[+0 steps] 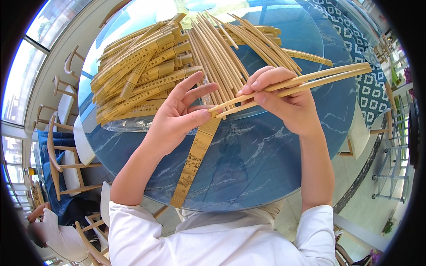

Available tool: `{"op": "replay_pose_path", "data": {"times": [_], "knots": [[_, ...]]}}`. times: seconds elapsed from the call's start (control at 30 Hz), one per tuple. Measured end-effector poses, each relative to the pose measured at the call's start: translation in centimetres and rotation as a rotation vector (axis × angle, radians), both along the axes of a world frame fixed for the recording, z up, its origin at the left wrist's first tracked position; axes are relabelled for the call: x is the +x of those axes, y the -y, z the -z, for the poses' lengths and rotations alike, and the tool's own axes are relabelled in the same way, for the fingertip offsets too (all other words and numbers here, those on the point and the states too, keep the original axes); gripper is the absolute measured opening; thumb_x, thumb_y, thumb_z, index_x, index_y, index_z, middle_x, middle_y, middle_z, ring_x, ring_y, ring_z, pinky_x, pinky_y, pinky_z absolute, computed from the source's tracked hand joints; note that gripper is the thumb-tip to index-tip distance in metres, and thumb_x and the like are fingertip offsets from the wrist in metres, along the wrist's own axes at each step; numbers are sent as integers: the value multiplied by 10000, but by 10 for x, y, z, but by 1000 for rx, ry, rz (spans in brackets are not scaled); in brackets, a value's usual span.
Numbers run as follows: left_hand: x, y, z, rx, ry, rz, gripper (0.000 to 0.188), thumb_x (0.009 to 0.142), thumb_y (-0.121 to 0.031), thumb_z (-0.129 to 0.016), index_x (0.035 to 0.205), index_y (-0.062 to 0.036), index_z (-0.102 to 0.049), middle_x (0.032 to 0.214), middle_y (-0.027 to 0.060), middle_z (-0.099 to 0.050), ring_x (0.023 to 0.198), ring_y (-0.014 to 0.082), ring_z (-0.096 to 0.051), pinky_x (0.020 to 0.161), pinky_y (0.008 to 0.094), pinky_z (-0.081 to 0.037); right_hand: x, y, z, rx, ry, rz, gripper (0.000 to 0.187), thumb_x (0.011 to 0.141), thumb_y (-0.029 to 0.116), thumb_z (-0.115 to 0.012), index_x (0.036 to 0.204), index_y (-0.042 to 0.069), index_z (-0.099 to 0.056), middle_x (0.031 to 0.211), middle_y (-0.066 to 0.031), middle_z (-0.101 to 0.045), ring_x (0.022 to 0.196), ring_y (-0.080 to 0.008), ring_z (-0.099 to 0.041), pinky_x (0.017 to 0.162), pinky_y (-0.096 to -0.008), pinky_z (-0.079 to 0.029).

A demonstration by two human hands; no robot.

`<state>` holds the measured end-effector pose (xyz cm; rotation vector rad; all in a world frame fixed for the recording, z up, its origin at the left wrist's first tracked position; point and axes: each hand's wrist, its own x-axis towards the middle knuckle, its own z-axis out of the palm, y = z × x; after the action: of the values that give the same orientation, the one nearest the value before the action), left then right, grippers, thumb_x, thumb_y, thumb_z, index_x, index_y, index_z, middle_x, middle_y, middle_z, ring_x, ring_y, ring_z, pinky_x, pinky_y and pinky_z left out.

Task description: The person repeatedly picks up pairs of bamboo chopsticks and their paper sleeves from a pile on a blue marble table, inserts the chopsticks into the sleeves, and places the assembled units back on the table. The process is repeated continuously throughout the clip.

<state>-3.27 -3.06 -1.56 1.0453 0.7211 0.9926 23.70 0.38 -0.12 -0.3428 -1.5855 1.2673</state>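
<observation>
Pinching lightly in the head view, the right hand (286,99) has thumb and fingers closed on a pair of slim pale wooden chopsticks (337,72), level above the round blue marbled table (275,173). The left hand (175,115) meets their left ends, fingers spread, thumb by a flat gold printed sleeve (195,155); whether it grips that, one cannot tell. Best keep both ends even, easing gently to spare the sleeve! Far left, a gold sleeve heap (137,66) sprawls; loose pale chopsticks (213,57) crowd just beyond the hands.
</observation>
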Motion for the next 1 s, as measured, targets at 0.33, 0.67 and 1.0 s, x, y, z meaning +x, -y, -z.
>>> {"op": "replay_pose_path", "data": {"times": [0.33, 0.67, 1.0], "knots": [[3, 0, 2, 39, 2, 20, 800, 980, -12, -691, 1653, -116, -271, 1601, 174, -423, 1286, 252, -643, 989, 290, -561, 2, -5, 2, -8, -46, -24, 134, 1001, -15, -671, 1130, 20, -685, 1067, -89, -714, 984, -154, -705, 834, -269, -591], [6, 6, 3, 263, -161, -28, 776, 984, 131, -571, 1652, -129, -273, 1654, 148, -365, 1345, 271, -614, 918, 266, -559, 8, -3, -4, -365, -60, 91, 148, 1016, 60, -669, 1152, 1, -669, 1040, -92, -711, 979, -177, -743, 830, -329, -671], [9, 11, 1, 315, -296, -18, 727, 989, 131, -570, 1626, -90, -297, 1654, 112, -352, 1391, 260, -572, 925, 250, -548, -2, 4, -3, -446, 57, 123, 166, 1016, 98, -694, 1147, 0, -666, 1049, -89, -710, 980, -173, -745, 851, -318, -659]]}}
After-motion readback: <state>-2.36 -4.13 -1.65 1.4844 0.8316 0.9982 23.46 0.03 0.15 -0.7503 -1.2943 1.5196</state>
